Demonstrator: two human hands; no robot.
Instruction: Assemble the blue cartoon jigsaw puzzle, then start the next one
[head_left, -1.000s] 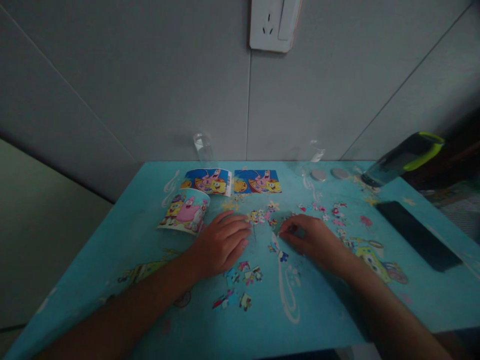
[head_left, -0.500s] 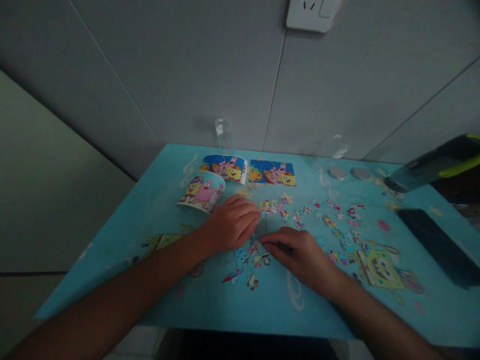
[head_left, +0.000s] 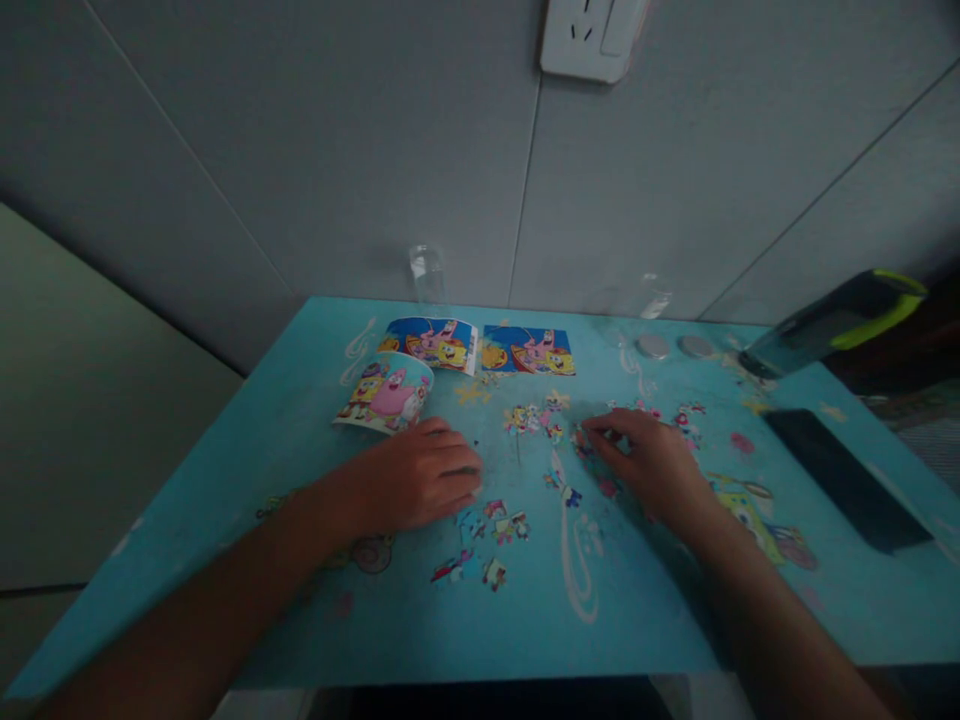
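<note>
My right hand (head_left: 649,455) reaches over the loose pieces in the middle right. Its thumb and fingertips are pinched at a small jigsaw piece (head_left: 580,440). My left hand (head_left: 433,475) rests palm down on the table, fingers loosely bent and holding nothing that shows. Just below its fingertips lies a cluster of jigsaw pieces (head_left: 510,525), some apparently joined. A blue-and-white jigsaw piece (head_left: 571,497) lies between the hands. Further back is another group of pieces (head_left: 534,418). My right hand hides part of the scattered pieces.
Behind my left hand lie a curled cartoon picture sheet (head_left: 386,393), a second sheet (head_left: 431,342) and a flat picture card (head_left: 529,350). Clear containers (head_left: 427,272) and two round lids (head_left: 652,347) stand near the wall. At right are a bottle (head_left: 825,325) and a dark flat object (head_left: 847,480).
My right hand has moved from the near cluster, right and away from me, to the scattered pieces. My left hand has drawn back a little to the left. The view has shifted slightly.
</note>
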